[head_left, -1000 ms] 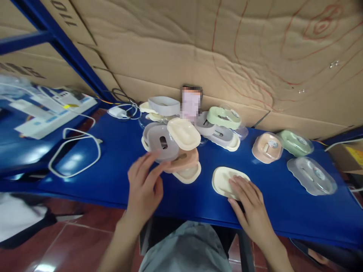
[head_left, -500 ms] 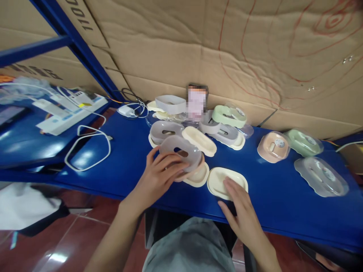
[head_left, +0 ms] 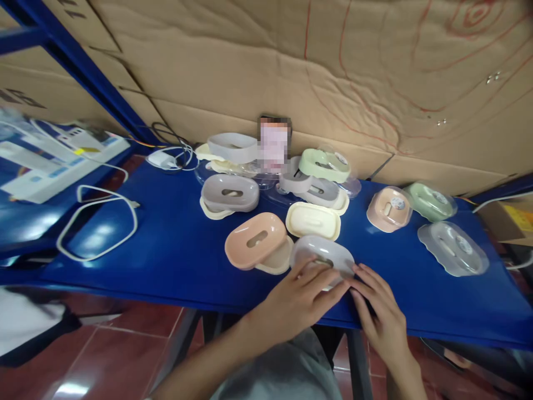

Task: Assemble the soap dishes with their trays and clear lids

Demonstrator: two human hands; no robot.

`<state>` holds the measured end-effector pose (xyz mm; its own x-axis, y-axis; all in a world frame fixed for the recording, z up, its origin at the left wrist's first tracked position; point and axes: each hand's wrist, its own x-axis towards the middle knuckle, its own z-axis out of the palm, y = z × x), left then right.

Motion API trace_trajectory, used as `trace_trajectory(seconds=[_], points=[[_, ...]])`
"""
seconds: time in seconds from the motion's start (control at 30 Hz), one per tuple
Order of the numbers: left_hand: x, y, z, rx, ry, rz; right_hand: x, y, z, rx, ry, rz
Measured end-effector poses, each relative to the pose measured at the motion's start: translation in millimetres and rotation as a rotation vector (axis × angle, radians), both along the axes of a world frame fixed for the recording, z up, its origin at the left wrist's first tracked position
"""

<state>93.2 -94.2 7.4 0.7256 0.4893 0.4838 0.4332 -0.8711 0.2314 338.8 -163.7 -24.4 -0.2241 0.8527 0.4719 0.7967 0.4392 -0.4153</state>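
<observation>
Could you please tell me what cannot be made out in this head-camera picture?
- Near rim of the grey tray: covered by the left hand and right hand.
- Whatever lies under that tray: hidden by it.
- Upright card at the cardboard wall: pixelated, unreadable.
- Boxes at far left: motion-blurred, cut off by the edge.
- Stickers in the clear-lidded dishes: too small to read.

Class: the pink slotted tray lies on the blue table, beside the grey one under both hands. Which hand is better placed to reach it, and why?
Probably the left hand: the pink slotted tray lies on its side, while the right hand sits beyond the grey tray.
</observation>
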Motion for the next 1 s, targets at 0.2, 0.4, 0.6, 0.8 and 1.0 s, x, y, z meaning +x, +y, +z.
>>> trace_trajectory(seconds=[0.2,0.4,0.6,0.8,1.0], points=[[-19,-6,-17.1,-0.001,0.030,0.127,8,0,-2.3,-0.026,-0.038,0.021],[-21,-16,-28.5,-0.039,0.057,0.076,13,0,-4.2,-0.079,-0.081,0.037],[-19,-15,-30.2,-0.054,0.023,0.153,18,11,9.6,-0.114,-0.158,0.097],[-22,-21,-28.7,-0.076,0.010,0.075,25,4,5.7,-0.101,-0.152,0.103],[-20,-18,-25.4,-0.075,-0.045,0.037,20,-3,-2.2,-0.032,-0.219,0.033]])
